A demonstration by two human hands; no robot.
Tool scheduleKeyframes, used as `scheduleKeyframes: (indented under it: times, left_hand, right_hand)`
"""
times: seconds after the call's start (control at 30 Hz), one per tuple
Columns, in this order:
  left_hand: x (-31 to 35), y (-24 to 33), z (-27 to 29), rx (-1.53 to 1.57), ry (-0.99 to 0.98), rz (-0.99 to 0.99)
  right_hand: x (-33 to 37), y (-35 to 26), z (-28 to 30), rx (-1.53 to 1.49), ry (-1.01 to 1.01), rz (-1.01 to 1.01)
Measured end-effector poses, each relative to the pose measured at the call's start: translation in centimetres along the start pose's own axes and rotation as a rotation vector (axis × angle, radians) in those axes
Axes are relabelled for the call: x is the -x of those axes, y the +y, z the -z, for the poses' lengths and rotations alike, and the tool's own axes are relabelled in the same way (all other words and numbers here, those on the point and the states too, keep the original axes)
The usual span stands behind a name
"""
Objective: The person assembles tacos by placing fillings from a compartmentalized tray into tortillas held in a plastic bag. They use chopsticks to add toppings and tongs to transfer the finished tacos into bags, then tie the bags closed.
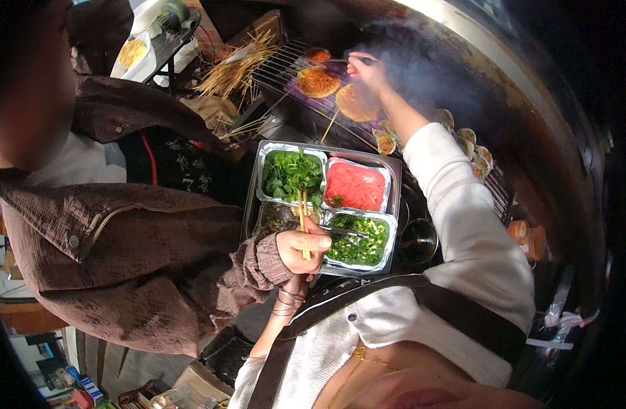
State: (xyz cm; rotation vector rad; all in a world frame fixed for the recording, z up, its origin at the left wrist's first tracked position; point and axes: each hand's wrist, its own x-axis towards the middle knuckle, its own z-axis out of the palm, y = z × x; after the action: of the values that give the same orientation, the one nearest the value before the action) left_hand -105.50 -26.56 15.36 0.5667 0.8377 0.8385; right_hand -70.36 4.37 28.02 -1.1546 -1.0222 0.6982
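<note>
The person's right hand [369, 73] pinches a dark object [367, 61] by the flat orange rounds [318, 82] on the grill [275, 69], while the left hand [299, 283], its grip too hidden to tell, is near the tray [397, 178] whose foil containers [391, 238] hold leafy herbs [284, 172], pink shreds [354, 186] and chopped greens [359, 247].

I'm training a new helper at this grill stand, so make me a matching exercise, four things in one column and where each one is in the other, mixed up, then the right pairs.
Things:
1. Chopsticks
2. Pink shreds
3. Wearer's right hand
4. Leafy herbs

Places:
A. In the upper-right foil tray
B. In the upper-left foil tray
C. In the co-worker's hand
D. Over the grill

Pairs: 1-C, 2-A, 3-D, 4-B
</note>
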Motion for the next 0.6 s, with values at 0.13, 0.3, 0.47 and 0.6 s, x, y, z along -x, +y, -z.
scheduleKeyframes:
  times: [0.13, 0.3, 0.47, 0.6]
  left_hand:
    - [-2.6, -1.7, 4.6, 0.093, 0.001, 0.099]
    - [-6.8, -1.4, 10.0, 0.234, -0.224, 0.206]
    - [-3.9, 1.4, 6.1, -0.044, -0.144, 0.499]
    - [-0.7, 1.3, -0.2, -0.091, 0.216, 0.181]
  right_hand:
    - [3.0, -2.3, 2.3, -0.016, 0.054, -0.062]
    - [12.6, -5.7, 12.0, -0.129, 0.186, -0.009]
    - [27.8, -7.5, 26.7, 0.027, 0.496, 0.125]
    - [39.7, -7.7, 37.4, 0.214, 0.864, 0.067]
